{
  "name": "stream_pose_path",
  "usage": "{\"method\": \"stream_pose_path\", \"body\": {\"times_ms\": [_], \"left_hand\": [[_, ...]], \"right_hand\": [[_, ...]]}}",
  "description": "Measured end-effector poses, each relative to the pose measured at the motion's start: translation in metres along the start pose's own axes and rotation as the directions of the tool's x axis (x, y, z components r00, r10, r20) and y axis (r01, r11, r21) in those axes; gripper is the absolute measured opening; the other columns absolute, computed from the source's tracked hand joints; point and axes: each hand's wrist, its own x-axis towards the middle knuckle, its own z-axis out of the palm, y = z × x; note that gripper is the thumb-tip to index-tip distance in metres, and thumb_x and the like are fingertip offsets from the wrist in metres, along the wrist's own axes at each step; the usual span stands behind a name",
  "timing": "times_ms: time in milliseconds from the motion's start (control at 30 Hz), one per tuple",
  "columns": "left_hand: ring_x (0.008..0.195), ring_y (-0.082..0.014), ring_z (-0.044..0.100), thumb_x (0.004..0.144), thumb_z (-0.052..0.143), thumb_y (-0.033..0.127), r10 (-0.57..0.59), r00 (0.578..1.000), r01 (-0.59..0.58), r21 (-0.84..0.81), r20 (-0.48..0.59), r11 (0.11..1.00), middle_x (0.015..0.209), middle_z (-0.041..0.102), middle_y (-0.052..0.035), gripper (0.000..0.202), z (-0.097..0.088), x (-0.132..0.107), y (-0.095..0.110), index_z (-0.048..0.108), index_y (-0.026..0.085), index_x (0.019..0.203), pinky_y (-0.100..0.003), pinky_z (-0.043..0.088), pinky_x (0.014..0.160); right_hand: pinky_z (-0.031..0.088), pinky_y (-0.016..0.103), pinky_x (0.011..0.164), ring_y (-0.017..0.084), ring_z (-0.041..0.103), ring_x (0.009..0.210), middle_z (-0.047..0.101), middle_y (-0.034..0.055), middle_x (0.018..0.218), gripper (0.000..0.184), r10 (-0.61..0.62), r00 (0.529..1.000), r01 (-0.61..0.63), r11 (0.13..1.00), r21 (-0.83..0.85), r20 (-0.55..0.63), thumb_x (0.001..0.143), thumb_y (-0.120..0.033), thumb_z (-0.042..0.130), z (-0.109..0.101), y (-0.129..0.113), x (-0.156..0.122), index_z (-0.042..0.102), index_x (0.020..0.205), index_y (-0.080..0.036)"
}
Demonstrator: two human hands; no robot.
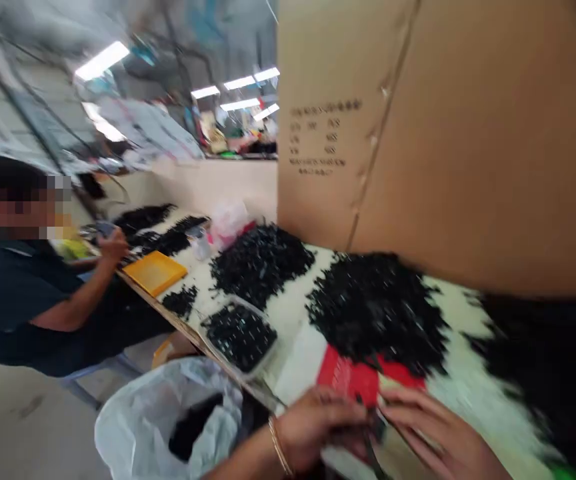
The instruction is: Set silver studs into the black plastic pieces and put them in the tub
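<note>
My left hand (313,427), with a bracelet at the wrist, is closed at the near edge of the table on a small black piece (379,427). Opposite it, my right hand (433,427) is closed too, its fingertips almost meeting the left ones; what it grips is blurred. A dark narrow strip (375,457) hangs below the fingers. Just beyond both hands lies a red printed sheet (351,377), partly under a heap of small black parts (378,310).
Another black heap (263,260) and a clear tray of black parts (241,337) lie leftward. A white-lined bin (133,413) stands below the table edge. A tall cardboard panel (443,147) rises behind. A seated person (28,293) works at left beside a yellow tray (155,272).
</note>
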Motion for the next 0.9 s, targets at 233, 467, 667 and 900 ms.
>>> {"method": "stream_pose_path", "body": {"times_ms": [233, 467, 667, 900], "left_hand": [[0.082, -0.018, 0.067, 0.064, 0.086, 0.039, -0.045, 0.999, 0.046, -0.016, 0.016, 0.999, 0.085, 0.072, -0.0082, 0.033, 0.023, -0.023, -0.003, 0.075, 0.013, 0.079, -0.024, 0.052, 0.074], [0.077, -0.0131, 0.065, 0.065, 0.086, 0.032, 0.088, 0.993, -0.095, -0.106, -0.074, 0.99, 0.082, 0.073, -0.0037, 0.022, 0.031, -0.027, -0.015, 0.075, 0.016, 0.074, -0.022, 0.053, 0.077], [0.085, -0.0148, 0.065, 0.062, 0.088, 0.033, 0.093, 0.977, -0.127, -0.172, -0.193, 0.977, 0.092, 0.073, -0.0066, 0.027, 0.032, -0.026, -0.015, 0.076, 0.015, 0.078, -0.021, 0.052, 0.081], [0.075, -0.0124, 0.063, 0.061, 0.088, 0.034, 0.133, 0.971, -0.16, -0.126, -0.2, 0.979, 0.08, 0.072, -0.0028, 0.024, 0.032, -0.025, -0.016, 0.074, 0.016, 0.069, -0.02, 0.051, 0.076]], "right_hand": [[0.055, 0.029, 0.084, 0.018, 0.062, 0.097, 0.063, 0.0075, 0.105, 0.029, -0.025, 0.983, 0.026, 1.0, 0.004, -0.184, 0.093, -0.014, 0.051, 0.001, -0.04, 0.0, 0.066, 0.115, -0.027], [0.051, 0.032, 0.085, 0.018, 0.058, 0.097, 0.058, 0.0069, 0.101, 0.027, 0.148, 0.952, -0.093, 0.973, 0.21, -0.267, 0.092, -0.016, 0.051, 0.009, -0.055, -0.012, 0.066, 0.112, -0.026], [0.051, 0.03, 0.084, 0.018, 0.06, 0.095, 0.06, 0.0063, 0.1, 0.015, 0.346, 0.918, -0.234, 0.867, 0.44, -0.192, 0.091, -0.027, 0.057, 0.02, -0.054, -0.014, 0.067, 0.102, -0.024], [0.052, 0.031, 0.081, 0.017, 0.062, 0.087, 0.063, 0.0038, 0.093, 0.03, 0.539, 0.842, -0.392, 0.655, 0.646, -0.035, 0.082, -0.034, 0.067, 0.028, -0.047, -0.014, 0.057, 0.107, -0.022]]}}
